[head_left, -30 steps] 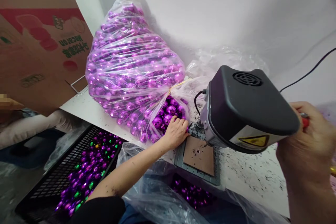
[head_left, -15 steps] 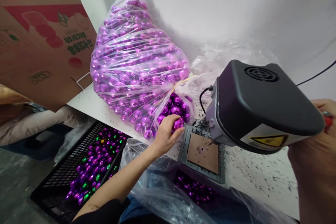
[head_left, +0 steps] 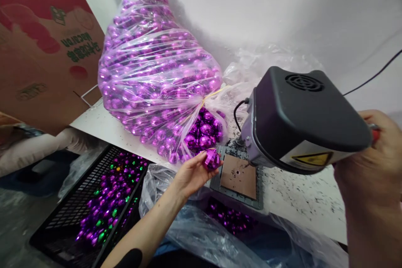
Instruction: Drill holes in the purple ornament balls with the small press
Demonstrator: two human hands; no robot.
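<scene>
Left hand [head_left: 191, 173]: palm up, fingers curled loosely under and around one purple ball [head_left: 212, 159], which rests at the fingertips. The ball sits just below the open mouth of the large clear bag [head_left: 157, 75] and just beside the left edge of the base plate [head_left: 238, 176]. It is clear of the plate and not under the machine's tip.

Right hand [head_left: 373, 155]: closed around a red handle [head_left: 375, 135] at the right side of the black machine head [head_left: 301, 117]. Most of the handle is hidden behind the head, so how fully the fingers wrap it cannot be told.

Surroundings: the bag is packed with purple balls and tied with a yellow band, with loose balls spilling from its mouth. The white table [head_left: 301, 205] is speckled with dark debris around the plate. Below the table edge there is a black crate [head_left: 63, 217] holding purple and green balls, and a second plastic bag [head_left: 194, 234] with purple balls inside. A cardboard box [head_left: 40, 50] stands at far left.
</scene>
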